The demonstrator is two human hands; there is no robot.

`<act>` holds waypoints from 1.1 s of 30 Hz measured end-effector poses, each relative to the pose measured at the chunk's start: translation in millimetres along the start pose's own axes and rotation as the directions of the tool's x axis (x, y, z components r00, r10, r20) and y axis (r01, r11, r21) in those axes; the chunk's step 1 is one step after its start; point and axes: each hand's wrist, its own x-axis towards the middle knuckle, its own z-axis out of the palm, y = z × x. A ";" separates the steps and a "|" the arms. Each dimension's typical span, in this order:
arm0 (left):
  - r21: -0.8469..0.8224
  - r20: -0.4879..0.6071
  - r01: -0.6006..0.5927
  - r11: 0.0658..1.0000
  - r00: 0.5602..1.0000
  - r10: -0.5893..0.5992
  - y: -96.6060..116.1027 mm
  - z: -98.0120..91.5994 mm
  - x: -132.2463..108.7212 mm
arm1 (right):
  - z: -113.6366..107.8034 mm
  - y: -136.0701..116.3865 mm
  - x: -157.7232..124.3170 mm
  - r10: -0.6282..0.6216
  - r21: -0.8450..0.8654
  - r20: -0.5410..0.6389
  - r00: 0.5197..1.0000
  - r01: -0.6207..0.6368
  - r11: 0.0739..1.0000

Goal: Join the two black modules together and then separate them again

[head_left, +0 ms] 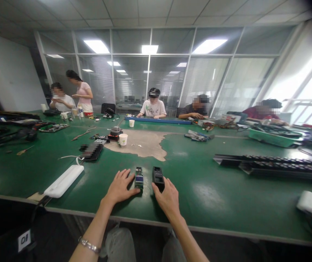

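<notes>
A small circuit board module (pixel 139 178) with a dark display lies on the green table (pixel 199 203) in front of me. My left hand (pixel 121 186) rests at its left side, fingers spread, with the thumb reaching to its lower edge. Just to the right of the board lies a black plastic housing (pixel 158 176), its hollow side up. My right hand (pixel 168 194) is at the housing's lower right, thumb on its near left side and fingers along its right side, gripping it. A gap separates the board from the housing.
A white power strip (pixel 64 181) lies at the left. Ahead are a paper cup (pixel 123 139) and a bare tan patch (pixel 147 147). Black metal rails (pixel 270 166) and a green basket (pixel 274 138) are at the right. Several people sit or stand across the table.
</notes>
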 end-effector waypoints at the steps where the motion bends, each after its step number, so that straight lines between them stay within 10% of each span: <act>1: 0.000 0.001 0.000 1.000 1.000 0.000 0.1 -0.2 0.1 | 0.7 0.5 -0.8 -0.001 -0.023 0.018 1.000 0.002 1.000; 22: -0.010 -0.005 -0.017 1.000 1.000 0.017 -3.8 2.7 0.3 | 0.6 4.2 -4.1 -0.026 -0.044 0.061 0.998 0.029 0.999; 33: -0.009 -0.035 -0.024 1.000 0.999 0.024 -7.7 8.0 0.4 | -13.1 -70.1 11.7 -0.131 0.274 0.049 0.990 0.112 0.955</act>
